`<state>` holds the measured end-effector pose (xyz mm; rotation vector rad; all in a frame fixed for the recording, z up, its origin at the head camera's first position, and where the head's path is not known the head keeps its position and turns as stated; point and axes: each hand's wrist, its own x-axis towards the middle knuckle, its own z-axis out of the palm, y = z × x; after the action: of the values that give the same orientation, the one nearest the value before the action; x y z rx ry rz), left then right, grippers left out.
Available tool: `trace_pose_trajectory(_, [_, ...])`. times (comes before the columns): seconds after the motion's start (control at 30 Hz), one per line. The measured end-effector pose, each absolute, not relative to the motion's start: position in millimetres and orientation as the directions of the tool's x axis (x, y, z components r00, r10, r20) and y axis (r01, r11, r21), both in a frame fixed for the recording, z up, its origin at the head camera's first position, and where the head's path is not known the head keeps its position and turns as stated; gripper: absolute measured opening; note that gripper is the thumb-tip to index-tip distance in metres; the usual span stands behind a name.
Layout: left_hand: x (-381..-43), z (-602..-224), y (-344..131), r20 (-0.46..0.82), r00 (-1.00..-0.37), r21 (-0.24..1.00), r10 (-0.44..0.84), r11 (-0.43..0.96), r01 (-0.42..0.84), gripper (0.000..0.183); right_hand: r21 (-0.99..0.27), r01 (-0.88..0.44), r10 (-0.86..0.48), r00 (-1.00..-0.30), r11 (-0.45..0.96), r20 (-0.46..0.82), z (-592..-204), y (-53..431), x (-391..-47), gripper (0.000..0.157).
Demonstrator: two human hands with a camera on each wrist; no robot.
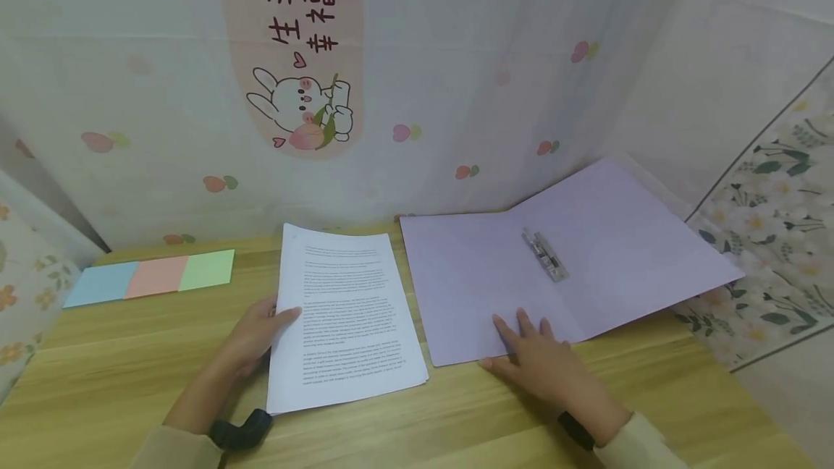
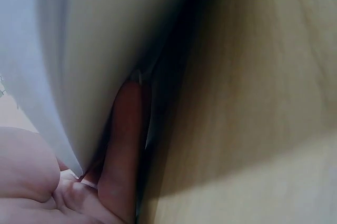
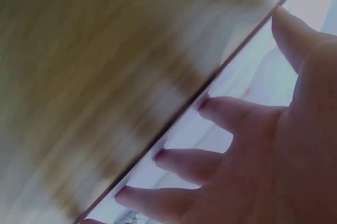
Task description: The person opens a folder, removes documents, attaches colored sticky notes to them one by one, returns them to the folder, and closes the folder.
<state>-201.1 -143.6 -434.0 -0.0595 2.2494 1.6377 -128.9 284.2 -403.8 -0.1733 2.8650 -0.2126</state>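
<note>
Left hand [image 1: 255, 333] pinches rectangular paper sheets [image 1: 345, 317] (thin, printed); right hand [image 1: 546, 366], splayed, touches the smooth lilac folder [image 1: 469, 281].

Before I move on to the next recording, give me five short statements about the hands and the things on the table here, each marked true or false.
1. The left hand grips the printed papers. True.
2. The right hand has fingers over the near edge of the purple folder. True.
3. The purple folder is closed. False: it lies open.
4. A metal clip shows inside the purple folder. True.
5. The coloured notes are stacked in one pile. False: they form a row.
</note>
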Motion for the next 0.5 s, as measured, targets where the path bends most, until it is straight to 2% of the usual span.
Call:
trace_pose_trajectory(0.27, [-201.0, -434.9, -145.1, -0.299, -0.938, 0.922, 0.175, 0.308, -0.236, 0.05, -0.192, -0.117, -0.166, -0.95, 0.974, -0.263, -402.6, 301.4, -142.8, 0.09])
trace_pose_trajectory(0.5, [-202.6, -438.5, -144.7, -0.282, -0.94, 0.929, 0.191, 0.301, -0.217, 0.05, -0.202, -0.086, -0.139, -0.954, 0.976, -0.266, -401.5, 315.0, -147.2, 0.091])
